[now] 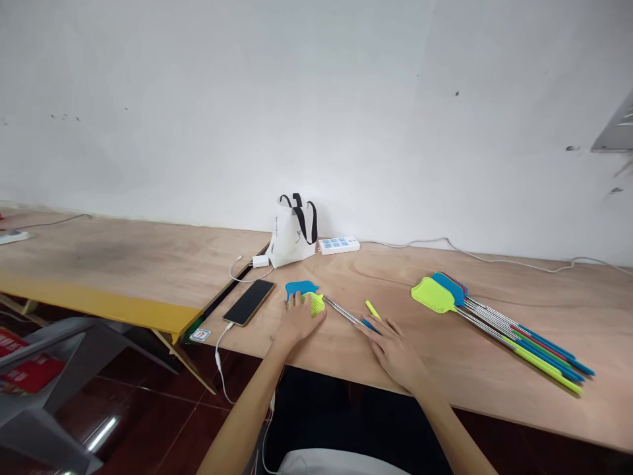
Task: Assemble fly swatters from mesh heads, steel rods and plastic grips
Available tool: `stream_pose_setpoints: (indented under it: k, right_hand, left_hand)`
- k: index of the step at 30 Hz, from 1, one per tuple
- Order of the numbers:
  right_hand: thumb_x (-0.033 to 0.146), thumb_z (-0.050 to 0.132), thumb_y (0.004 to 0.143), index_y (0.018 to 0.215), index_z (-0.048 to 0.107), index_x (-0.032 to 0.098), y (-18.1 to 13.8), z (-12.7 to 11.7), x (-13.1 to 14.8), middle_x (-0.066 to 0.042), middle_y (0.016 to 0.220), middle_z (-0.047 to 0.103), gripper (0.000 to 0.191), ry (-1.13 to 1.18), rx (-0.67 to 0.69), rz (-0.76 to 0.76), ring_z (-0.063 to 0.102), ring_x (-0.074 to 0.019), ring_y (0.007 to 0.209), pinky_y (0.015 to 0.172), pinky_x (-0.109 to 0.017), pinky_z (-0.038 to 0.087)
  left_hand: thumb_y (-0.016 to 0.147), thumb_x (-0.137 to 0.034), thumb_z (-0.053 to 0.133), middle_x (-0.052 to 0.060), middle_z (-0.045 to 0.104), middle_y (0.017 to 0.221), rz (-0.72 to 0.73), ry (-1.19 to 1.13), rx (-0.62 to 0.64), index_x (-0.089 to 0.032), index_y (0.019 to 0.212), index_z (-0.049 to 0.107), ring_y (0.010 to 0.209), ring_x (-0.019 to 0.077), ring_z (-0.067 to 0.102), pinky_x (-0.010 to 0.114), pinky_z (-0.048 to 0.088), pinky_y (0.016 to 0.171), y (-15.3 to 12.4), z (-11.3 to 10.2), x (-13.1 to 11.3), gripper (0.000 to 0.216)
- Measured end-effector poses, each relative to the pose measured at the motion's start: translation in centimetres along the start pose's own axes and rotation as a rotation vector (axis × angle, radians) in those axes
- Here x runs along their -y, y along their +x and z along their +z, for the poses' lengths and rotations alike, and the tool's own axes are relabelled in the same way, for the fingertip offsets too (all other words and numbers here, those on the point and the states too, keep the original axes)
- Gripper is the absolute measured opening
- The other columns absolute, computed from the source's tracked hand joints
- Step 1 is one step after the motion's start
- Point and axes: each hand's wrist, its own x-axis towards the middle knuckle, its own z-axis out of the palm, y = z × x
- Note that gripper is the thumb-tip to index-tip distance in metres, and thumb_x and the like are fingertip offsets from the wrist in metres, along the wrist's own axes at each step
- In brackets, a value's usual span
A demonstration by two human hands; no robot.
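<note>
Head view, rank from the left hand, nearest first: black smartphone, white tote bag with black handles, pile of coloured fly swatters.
From the left hand:
1. Black smartphone, just to its left.
2. White tote bag with black handles, behind it by the wall.
3. Pile of coloured fly swatters, far right.

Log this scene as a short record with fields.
left hand: flat on the blue and lime swatter heads
right hand: fingertips at the handle ends
swatter pile: right of both hands
phone: left of the left hand, cable attached
bag: at the wall, beside the power strip
surface: wooden table
</note>
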Motion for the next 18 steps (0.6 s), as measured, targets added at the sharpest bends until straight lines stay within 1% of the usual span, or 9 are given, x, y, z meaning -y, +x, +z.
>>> stream_pose_setpoints:
  k: [2,4,7,9,11,13,15,18]
  right_hand:
    - [0.013,0.035,0.099,0.154,0.042,0.036,-0.1,0.4,-0.6,-0.001,0.154,0.052,0.060,-0.002,-0.011,-0.005,0.047,-0.0205,0.143,0.117,-0.051,0.039]
    - [0.011,0.034,0.099,0.155,0.040,0.033,-0.2,0.8,-1.4,-0.002,0.153,0.053,0.061,0.003,-0.030,-0.015,0.048,-0.0202,0.142,0.118,-0.050,0.040]
    - [0.011,0.032,0.099,0.154,0.041,0.033,-0.4,1.2,-2.6,-0.002,0.152,0.054,0.061,0.021,-0.053,-0.031,0.048,-0.0207,0.142,0.118,-0.051,0.041]
    - [0.011,0.032,0.099,0.153,0.043,0.034,-0.5,1.2,-3.2,-0.001,0.152,0.054,0.060,0.043,-0.051,-0.039,0.049,-0.0210,0.141,0.118,-0.052,0.041]
    - [0.013,0.032,0.100,0.152,0.045,0.036,-0.5,0.9,-3.9,-0.001,0.150,0.056,0.058,0.075,-0.044,-0.031,0.052,-0.0212,0.139,0.117,-0.053,0.042]
    - [0.016,0.032,0.101,0.149,0.049,0.036,-0.7,0.5,-4.5,-0.001,0.147,0.059,0.055,0.107,-0.041,-0.006,0.055,-0.0216,0.137,0.115,-0.052,0.044]
    - [0.018,0.033,0.102,0.145,0.055,0.035,-0.9,0.2,-5.2,-0.002,0.145,0.061,0.051,0.132,-0.039,0.015,0.057,-0.0219,0.135,0.114,-0.052,0.046]
    - [0.019,0.033,0.102,0.140,0.059,0.032,-1.3,0.1,-5.9,-0.002,0.145,0.061,0.048,0.164,-0.049,0.003,0.057,-0.0216,0.134,0.114,-0.051,0.046]
  left_hand:
    - [0.089,-0.071,0.049,0.025,0.040,0.156,-0.033,-0.014,-0.013,-0.015,0.139,0.048,0.149,0.0441,0.029,0.062,0.024,0.116,0.1,-0.5,-0.3,0.075]
    - [0.091,-0.071,0.047,0.023,0.036,0.159,-0.039,-0.024,-0.007,-0.016,0.144,0.044,0.151,0.0412,0.025,0.060,0.022,0.118,0.2,-1.0,-0.2,0.077]
    - [0.097,-0.064,0.042,0.018,0.034,0.162,0.006,-0.010,0.047,-0.024,0.153,0.036,0.152,0.0397,0.025,0.065,0.020,0.117,-0.1,-1.8,0.0,0.070]
    - [0.098,-0.061,0.040,0.016,0.035,0.162,0.028,0.002,0.086,-0.027,0.153,0.039,0.151,0.0405,0.026,0.068,0.021,0.116,-0.6,-2.4,0.1,0.064]
    - [0.098,-0.060,0.039,0.016,0.035,0.162,0.018,0.005,0.117,-0.027,0.152,0.041,0.151,0.0421,0.027,0.069,0.022,0.114,-1.3,-2.9,0.1,0.062]
    - [0.098,-0.058,0.041,0.017,0.035,0.162,-0.004,-0.007,0.137,-0.027,0.153,0.040,0.149,0.0437,0.030,0.070,0.024,0.112,-2.0,-3.3,0.1,0.063]
    - [0.096,-0.055,0.045,0.019,0.039,0.159,-0.014,-0.023,0.156,-0.027,0.152,0.043,0.146,0.0458,0.034,0.072,0.027,0.109,-2.6,-3.7,0.2,0.063]
    - [0.092,-0.049,0.054,0.020,0.046,0.154,0.019,-0.054,0.183,-0.028,0.144,0.053,0.143,0.0469,0.038,0.071,0.032,0.107,-3.0,-4.2,1.0,0.057]
